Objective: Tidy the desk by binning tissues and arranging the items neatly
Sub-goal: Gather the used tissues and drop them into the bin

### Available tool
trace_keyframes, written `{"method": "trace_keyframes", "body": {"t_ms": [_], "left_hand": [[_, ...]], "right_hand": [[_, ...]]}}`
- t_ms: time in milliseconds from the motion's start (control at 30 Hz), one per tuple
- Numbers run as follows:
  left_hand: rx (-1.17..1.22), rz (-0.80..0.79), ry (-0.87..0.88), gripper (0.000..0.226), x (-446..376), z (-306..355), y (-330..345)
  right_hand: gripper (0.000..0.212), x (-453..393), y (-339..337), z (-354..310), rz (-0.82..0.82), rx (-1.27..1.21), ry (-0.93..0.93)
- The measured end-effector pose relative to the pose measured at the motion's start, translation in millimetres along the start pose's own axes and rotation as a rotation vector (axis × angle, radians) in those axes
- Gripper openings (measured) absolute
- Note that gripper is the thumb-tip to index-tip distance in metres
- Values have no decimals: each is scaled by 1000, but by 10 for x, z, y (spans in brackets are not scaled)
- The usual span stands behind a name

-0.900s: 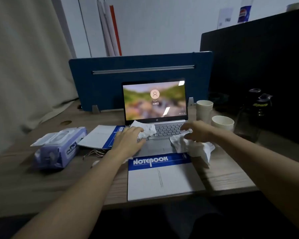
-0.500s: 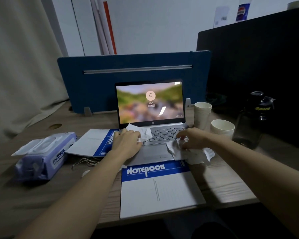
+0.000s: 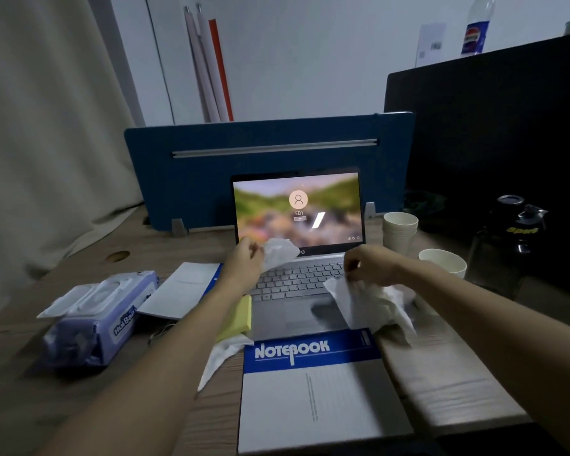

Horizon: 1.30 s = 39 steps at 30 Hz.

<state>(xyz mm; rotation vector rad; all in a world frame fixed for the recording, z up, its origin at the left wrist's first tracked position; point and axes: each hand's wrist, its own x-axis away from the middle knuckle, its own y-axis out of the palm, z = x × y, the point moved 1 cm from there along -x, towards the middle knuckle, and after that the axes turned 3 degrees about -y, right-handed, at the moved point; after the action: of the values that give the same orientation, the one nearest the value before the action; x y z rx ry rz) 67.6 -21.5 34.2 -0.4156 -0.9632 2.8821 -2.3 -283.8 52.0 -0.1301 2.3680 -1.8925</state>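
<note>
While both hands hang above the open silver laptop (image 3: 297, 291), the step in hand looks like gathering the tissues for the bin. The left hand (image 3: 244, 264) has its fingers curled round a crumpled white tissue (image 3: 278, 253), held up in front of the lit screen. The right hand (image 3: 369, 266) pinches a larger rumpled white tissue (image 3: 372, 307) that droops over the right side of the trackpad, its lower edge near the blue-and-white notebook (image 3: 313, 386). A third flat white tissue (image 3: 221, 357) lies on the wooden surface (image 3: 448, 383), just beside the notebook's left edge and below a yellow pad (image 3: 241, 315). No bin is in view. Next, I judge, the person must either carry these two off to a bin or bunch them into one hand to free the other for the third.
</note>
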Motion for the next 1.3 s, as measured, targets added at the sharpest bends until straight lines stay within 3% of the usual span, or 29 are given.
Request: {"method": "trace_keyframes", "body": {"t_ms": [167, 333, 467, 633, 800, 1033, 1300], "left_hand": [[283, 1, -91, 10, -138, 99, -218], [507, -80, -174, 15, -188, 161, -401], [690, -253, -202, 19, -148, 262, -505], [766, -471, -232, 34, -60, 383, -576], [772, -619, -247, 44, -7, 412, -575], [616, -582, -121, 51, -5, 317, -594], [484, -409, -13, 56, 0, 295, -619]], "right_hand": [[18, -150, -287, -156, 171, -46, -34], [9, -273, -536, -374, 262, -236, -98], [19, -368, -616, -560, 227, -365, -130], [13, -450, -588, -765, 137, -514, -129], [36, -485, -504, -868, 120, -592, -107], [37, -450, -502, -912, 134, -605, -137], [14, -426, -455, -871, 147, -759, -122]]}}
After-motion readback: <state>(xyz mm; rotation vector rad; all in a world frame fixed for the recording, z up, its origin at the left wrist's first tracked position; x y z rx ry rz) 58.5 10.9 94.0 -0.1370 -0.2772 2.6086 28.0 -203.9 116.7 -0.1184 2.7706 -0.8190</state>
